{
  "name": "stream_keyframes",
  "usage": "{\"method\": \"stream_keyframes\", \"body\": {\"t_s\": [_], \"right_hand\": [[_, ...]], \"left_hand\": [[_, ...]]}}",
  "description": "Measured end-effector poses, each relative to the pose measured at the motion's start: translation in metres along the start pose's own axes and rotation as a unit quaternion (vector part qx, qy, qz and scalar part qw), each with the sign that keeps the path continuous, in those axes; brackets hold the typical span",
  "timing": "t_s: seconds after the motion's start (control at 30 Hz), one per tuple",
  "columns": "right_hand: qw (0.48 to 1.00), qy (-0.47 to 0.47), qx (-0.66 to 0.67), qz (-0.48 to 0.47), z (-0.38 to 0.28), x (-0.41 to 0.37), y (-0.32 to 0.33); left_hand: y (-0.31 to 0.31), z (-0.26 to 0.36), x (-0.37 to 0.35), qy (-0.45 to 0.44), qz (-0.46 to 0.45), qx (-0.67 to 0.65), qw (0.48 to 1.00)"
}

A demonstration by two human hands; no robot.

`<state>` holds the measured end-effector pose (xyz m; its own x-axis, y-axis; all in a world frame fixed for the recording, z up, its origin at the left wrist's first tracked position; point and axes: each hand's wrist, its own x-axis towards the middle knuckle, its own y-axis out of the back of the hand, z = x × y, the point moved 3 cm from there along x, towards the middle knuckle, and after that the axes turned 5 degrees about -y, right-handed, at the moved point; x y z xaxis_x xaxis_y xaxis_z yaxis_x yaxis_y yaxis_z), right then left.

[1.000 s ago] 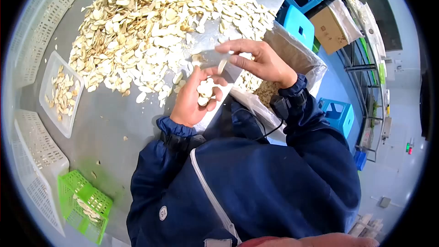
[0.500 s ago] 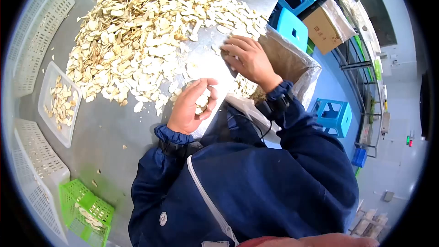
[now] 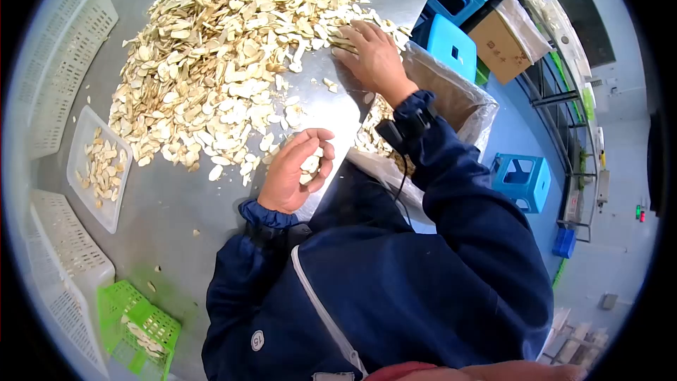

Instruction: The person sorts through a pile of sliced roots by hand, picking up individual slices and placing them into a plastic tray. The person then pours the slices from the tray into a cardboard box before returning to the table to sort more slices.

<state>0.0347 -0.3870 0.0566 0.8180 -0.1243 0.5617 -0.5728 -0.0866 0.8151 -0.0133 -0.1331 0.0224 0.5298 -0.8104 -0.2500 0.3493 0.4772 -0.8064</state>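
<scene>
Nearest: left hand (image 3: 293, 169) curled into a cup, fingers clenched loosely round a handful of slices (image 3: 310, 164), palm tipped upward, seemingly so that nothing slides out onto the table (image 3: 176, 197). Well behind that wrist, a green basket (image 3: 137, 324) with a few pieces; out past the knuckle side, a clear tray (image 3: 79, 169) with a thin layer of slices, apparently set apart from the bulk.

Farther out: right hand (image 3: 370, 53) laid palm down, fingers stretched and slack across the near edge of the pile (image 3: 226, 49), fingertips touching loose slices. Nothing visibly gripped, underside hidden. Under that wrist, an open sack (image 3: 458, 99) hung at the table's edge, likely placed for a short drop.

Beyond the fingertips, white crates (image 3: 63, 56); off the little-finger side, blue stools (image 3: 520, 178) and a box (image 3: 504, 39).
</scene>
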Motion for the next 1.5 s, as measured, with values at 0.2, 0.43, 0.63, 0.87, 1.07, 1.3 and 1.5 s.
{"method": "stream_keyframes", "body": {"t_s": [0.2, 0.43, 0.63, 0.87, 1.07, 1.3, 1.5], "right_hand": [[0.977, 0.019, 0.15, -0.153, -0.004, -0.01, 0.004], [0.985, -0.046, 0.114, -0.117, 0.011, -0.029, 0.036], [0.98, 0.066, 0.14, -0.126, -0.043, -0.017, 0.019], [0.981, -0.085, 0.136, -0.105, -0.016, -0.03, 0.041], [0.99, -0.081, 0.072, -0.094, 0.012, -0.035, 0.046], [0.994, -0.003, 0.068, -0.087, -0.017, -0.013, 0.016], [0.996, -0.047, 0.042, -0.055, -0.003, -0.026, 0.035]], "left_hand": [[0.004, -0.001, 0.001, -0.002, -0.018, -0.01, 1.0], [0.001, 0.0, 0.002, 0.005, -0.006, 0.009, 1.0], [0.001, -0.002, 0.0, 0.003, -0.012, 0.003, 1.0], [0.003, -0.001, 0.002, -0.002, -0.017, -0.005, 1.0], [0.003, -0.002, 0.002, -0.005, -0.013, -0.005, 1.0], [0.002, -0.001, 0.001, -0.008, -0.011, 0.002, 1.0], [0.002, -0.002, 0.001, -0.007, -0.01, 0.0, 1.0]]}}
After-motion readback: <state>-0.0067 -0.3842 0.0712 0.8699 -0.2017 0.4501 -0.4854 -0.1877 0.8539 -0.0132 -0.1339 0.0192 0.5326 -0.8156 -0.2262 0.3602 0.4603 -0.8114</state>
